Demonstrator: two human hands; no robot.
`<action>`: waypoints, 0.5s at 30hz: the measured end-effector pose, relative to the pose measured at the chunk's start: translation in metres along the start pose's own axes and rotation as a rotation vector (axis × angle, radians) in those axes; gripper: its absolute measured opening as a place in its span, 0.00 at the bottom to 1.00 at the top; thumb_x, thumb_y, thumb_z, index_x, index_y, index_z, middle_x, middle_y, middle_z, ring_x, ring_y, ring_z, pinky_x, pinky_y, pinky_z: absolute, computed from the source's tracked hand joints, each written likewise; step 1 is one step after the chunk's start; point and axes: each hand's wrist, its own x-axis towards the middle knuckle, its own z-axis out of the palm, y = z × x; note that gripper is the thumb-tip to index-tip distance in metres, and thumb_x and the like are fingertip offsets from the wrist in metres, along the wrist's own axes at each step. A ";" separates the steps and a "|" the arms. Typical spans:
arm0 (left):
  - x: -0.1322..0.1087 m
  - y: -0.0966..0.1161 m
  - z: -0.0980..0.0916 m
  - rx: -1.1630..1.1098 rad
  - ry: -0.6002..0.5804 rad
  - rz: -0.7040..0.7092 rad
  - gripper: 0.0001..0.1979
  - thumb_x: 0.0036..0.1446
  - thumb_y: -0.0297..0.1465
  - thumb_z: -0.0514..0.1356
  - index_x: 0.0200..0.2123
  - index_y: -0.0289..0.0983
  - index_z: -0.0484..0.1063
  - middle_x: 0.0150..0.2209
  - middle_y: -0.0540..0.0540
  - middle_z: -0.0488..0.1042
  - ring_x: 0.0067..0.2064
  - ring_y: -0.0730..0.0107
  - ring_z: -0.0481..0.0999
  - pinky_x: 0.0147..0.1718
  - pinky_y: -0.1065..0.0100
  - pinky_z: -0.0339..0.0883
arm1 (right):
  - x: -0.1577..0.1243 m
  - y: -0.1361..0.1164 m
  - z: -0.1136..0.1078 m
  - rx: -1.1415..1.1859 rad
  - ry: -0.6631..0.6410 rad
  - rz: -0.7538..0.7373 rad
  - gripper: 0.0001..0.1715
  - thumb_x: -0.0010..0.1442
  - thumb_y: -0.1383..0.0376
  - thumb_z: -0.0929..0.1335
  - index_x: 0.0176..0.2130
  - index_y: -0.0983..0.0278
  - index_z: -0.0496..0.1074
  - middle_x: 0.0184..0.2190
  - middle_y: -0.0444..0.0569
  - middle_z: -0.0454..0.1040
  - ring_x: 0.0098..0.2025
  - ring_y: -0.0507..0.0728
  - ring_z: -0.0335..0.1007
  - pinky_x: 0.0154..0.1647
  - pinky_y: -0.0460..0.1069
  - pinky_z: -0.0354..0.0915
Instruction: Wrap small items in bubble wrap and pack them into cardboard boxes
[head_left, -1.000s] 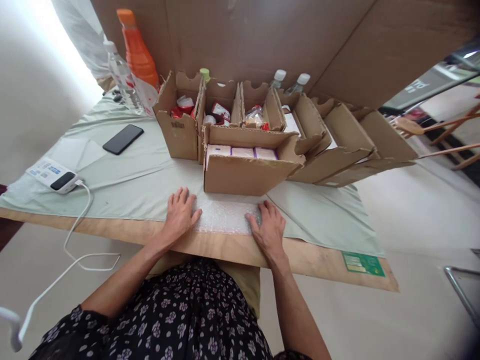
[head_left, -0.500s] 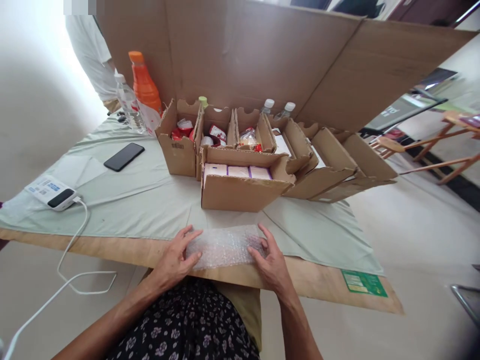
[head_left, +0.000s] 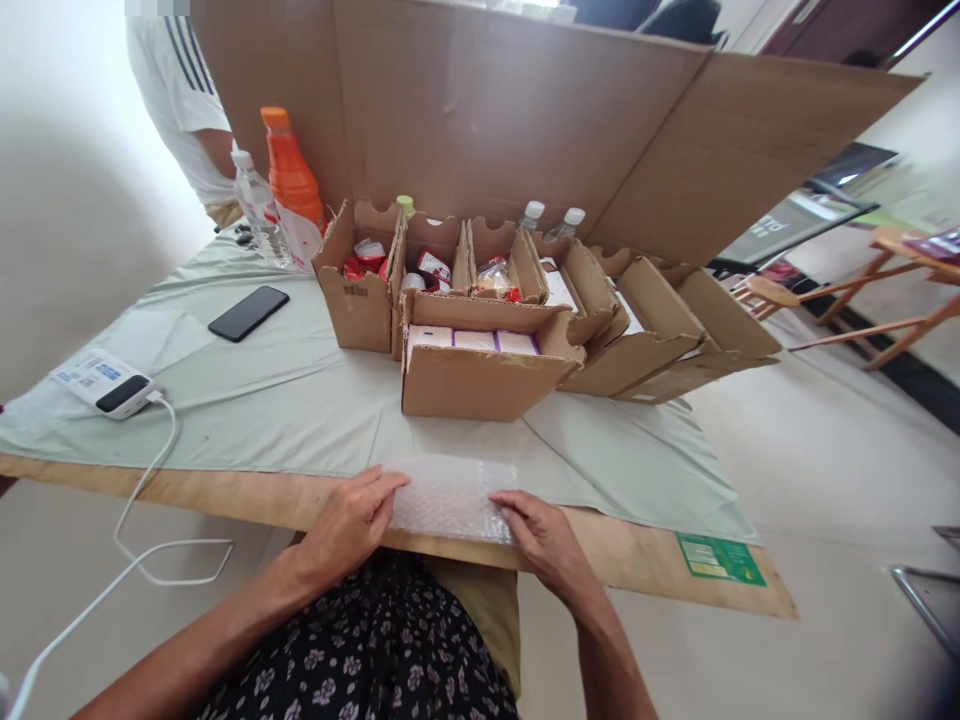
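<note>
A clear sheet of bubble wrap (head_left: pixel 446 505) lies at the front edge of the table, between my two hands. My left hand (head_left: pixel 356 520) pinches its left end, thumb and index finger pressed together near the upper corner. At the other end my right hand (head_left: pixel 544 530) has its fingertips closed on the wrap's right part. Just beyond the wrap stands an open cardboard bin (head_left: pixel 472 385) with white packets (head_left: pixel 474 340) edged in purple inside.
Several cardboard bins (head_left: pixel 360 320) stand in a row behind, below a tall cardboard panel (head_left: pixel 487 110). On the left are an orange bottle (head_left: pixel 292 170), a clear bottle (head_left: pixel 259 210), a phone (head_left: pixel 249 313), and a white device (head_left: pixel 124 397) with a cable (head_left: pixel 169 450). A person (head_left: pixel 180 110) is behind.
My fingers, spread around the wrap before, have closed on its ends. The left hand's thumb and index finger have come together, and the right fingertips have moved down and inward.
</note>
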 end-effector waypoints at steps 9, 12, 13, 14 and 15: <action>0.152 0.049 -0.058 0.215 0.675 0.530 0.23 0.62 0.26 0.58 0.60 0.35 0.73 0.53 0.38 0.79 0.52 0.61 0.79 0.54 0.62 0.74 | 0.097 -0.083 -0.111 -0.308 0.953 -0.504 0.14 0.67 0.67 0.68 0.50 0.58 0.80 0.44 0.48 0.83 0.48 0.59 0.79 0.54 0.55 0.72; 0.185 0.045 -0.063 0.213 0.358 0.271 0.18 0.62 0.29 0.55 0.51 0.34 0.81 0.45 0.40 0.83 0.42 0.63 0.82 0.45 0.64 0.75 | 0.144 -0.070 -0.129 -0.236 0.495 -0.321 0.16 0.65 0.64 0.66 0.45 0.63 0.82 0.43 0.50 0.84 0.42 0.58 0.79 0.46 0.53 0.72; 0.191 0.044 -0.065 0.247 0.257 0.181 0.18 0.61 0.29 0.55 0.46 0.35 0.83 0.42 0.41 0.84 0.40 0.63 0.82 0.43 0.64 0.75 | 0.156 -0.065 -0.134 -0.250 0.278 -0.238 0.16 0.63 0.64 0.66 0.43 0.63 0.82 0.41 0.49 0.84 0.40 0.58 0.79 0.43 0.51 0.71; 0.196 0.045 -0.068 0.298 0.175 0.103 0.17 0.59 0.29 0.55 0.41 0.36 0.84 0.39 0.42 0.84 0.38 0.61 0.82 0.42 0.63 0.74 | 0.167 -0.060 -0.140 -0.285 0.086 -0.168 0.16 0.61 0.65 0.66 0.40 0.63 0.83 0.38 0.48 0.84 0.38 0.57 0.78 0.41 0.50 0.70; 0.199 0.046 -0.071 0.364 0.105 0.037 0.16 0.57 0.28 0.55 0.37 0.37 0.85 0.36 0.42 0.84 0.37 0.60 0.82 0.41 0.63 0.73 | 0.176 -0.057 -0.145 -0.332 -0.065 -0.120 0.15 0.60 0.65 0.66 0.38 0.63 0.83 0.36 0.47 0.83 0.37 0.57 0.77 0.40 0.50 0.69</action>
